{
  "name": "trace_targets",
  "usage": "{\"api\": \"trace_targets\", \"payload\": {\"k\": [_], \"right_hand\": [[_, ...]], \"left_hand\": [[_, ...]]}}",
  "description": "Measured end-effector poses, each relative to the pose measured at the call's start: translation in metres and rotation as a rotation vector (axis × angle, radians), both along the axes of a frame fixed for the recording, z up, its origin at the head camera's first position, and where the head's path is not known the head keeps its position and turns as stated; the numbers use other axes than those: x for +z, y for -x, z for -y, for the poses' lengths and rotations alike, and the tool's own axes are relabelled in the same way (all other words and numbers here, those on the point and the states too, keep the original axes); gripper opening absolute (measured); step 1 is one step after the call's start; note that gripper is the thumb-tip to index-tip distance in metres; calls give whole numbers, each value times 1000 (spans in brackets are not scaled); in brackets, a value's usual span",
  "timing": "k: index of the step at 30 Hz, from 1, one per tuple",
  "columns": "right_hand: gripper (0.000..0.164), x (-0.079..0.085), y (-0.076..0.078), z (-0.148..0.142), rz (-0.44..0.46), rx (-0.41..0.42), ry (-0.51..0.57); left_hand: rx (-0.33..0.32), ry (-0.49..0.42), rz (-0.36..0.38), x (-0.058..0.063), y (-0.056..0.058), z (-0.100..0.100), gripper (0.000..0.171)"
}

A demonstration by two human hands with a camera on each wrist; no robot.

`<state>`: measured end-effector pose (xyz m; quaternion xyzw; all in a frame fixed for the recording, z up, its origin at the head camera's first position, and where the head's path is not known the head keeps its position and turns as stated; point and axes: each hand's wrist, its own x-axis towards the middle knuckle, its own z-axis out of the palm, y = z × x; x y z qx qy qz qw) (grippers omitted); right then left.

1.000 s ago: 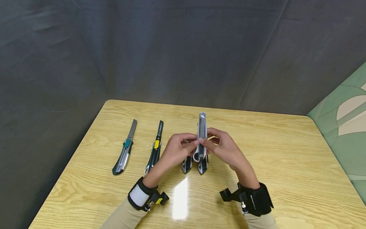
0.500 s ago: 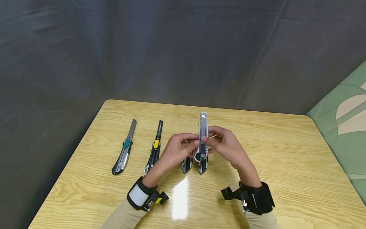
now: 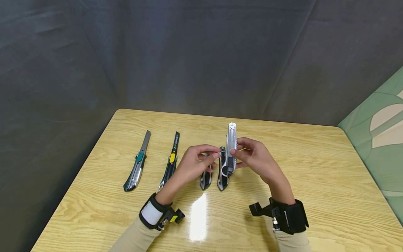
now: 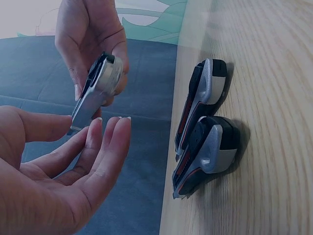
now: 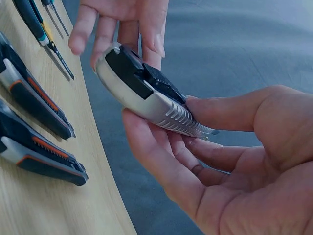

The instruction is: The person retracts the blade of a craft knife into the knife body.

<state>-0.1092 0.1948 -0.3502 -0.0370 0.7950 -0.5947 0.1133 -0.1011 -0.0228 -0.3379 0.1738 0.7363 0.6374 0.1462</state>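
A silver box cutter (image 3: 232,141) with a black slider is held up over the table, pinched between the thumb and fingers of my right hand (image 3: 259,161). Its ribbed metal body (image 5: 142,90) shows closely in the right wrist view, with the fingers under it. My left hand (image 3: 194,163) hovers just left of it, fingers loosely bent, with a small gap to the cutter in the head view. Below the hands, two black-and-grey box cutters with orange trim lie side by side, the left one (image 3: 206,181) partly covered by my left hand, the right one (image 3: 222,182) partly behind the silver cutter.
Farther left lie a green-and-silver box cutter (image 3: 135,175) with its blade out and a dark one with a yellow slider (image 3: 172,158). The wooden table (image 3: 315,175) ends at a dark grey cloth (image 3: 201,63). A green patterned surface (image 3: 384,129) stands at the right.
My right hand has moved to the right with the silver box cutter, away from the left hand's fingertips. More of the right-hand black-and-grey cutter shows. The left hand has hardly moved.
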Motion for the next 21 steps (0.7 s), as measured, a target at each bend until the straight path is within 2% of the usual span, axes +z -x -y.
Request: {"api": "trace_targets", "payload": {"k": [7,13,16,21], "right_hand": [[40,-4,3,-8,4,-4,-52],[43,-12,5,-17,66,-25,-87],[44,-15,6,-22,88,-24,-114],[48,-15,5,-30,108,-10,-160]], "left_hand": [[5,-1,-19,1,0,1,23],[17,8,-16,1,1,2,23],[16,10,-17,-4,3,2,23],[33,7,-29,-24,12,3,23]]}}
